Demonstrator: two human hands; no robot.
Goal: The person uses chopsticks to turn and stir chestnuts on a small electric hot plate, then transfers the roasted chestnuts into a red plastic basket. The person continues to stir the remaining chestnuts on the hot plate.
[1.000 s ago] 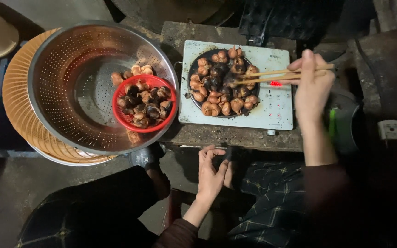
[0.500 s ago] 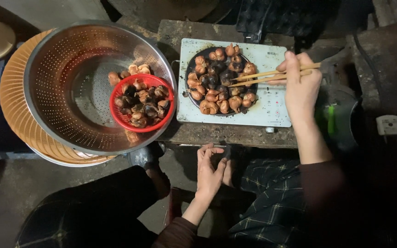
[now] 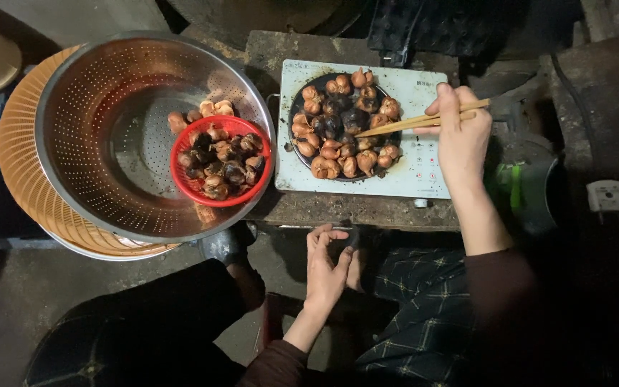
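My right hand point(image 3: 460, 136) holds a pair of wooden chopsticks point(image 3: 410, 123) whose tips reach in among brown and charred shelled snails point(image 3: 342, 125) spread on the round dark plate of a white electric cooktop point(image 3: 424, 172). Resting below the table edge near my knee, my left hand point(image 3: 326, 266) holds nothing and its fingers are loosely curled. A small red plastic basket point(image 3: 195, 183) full of the same snails sits inside a large perforated metal colander point(image 3: 109, 129) to the left, with a few loose snails behind it.
The colander rests on an orange woven basket point(image 3: 19, 158). The cooktop stands on a worn stone slab point(image 3: 352, 211). A green-and-dark object point(image 3: 521, 190) and a white wall socket point(image 3: 605, 195) lie to the right. My legs fill the bottom.
My right hand with the chopsticks has slid left and down over the cooktop, bringing the tips further in among the snails. My left hand has stayed low by my knee.
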